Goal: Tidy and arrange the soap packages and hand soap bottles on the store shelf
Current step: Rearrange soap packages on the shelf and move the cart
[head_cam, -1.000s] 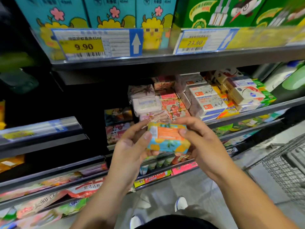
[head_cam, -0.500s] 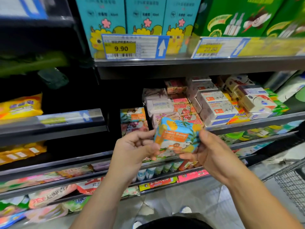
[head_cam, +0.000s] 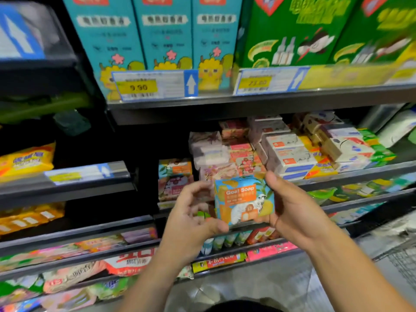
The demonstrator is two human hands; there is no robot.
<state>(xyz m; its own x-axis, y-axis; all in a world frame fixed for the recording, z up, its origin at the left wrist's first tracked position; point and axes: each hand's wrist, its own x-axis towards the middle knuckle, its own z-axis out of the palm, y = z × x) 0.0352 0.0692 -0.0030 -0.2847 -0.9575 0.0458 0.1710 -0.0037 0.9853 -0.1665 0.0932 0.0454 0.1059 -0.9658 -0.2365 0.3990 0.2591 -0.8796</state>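
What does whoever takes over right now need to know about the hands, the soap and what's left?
Right hand grips the Goal Soap box by its right side, front label facing the camera.
Left hand: thumb at the box's lower-left corner; firm grip unclear.
Box is off the soap shelf, held in front of it.
Left to do: probably set it with the similar pack left of the stacks, then straighten the stacked soap packages.
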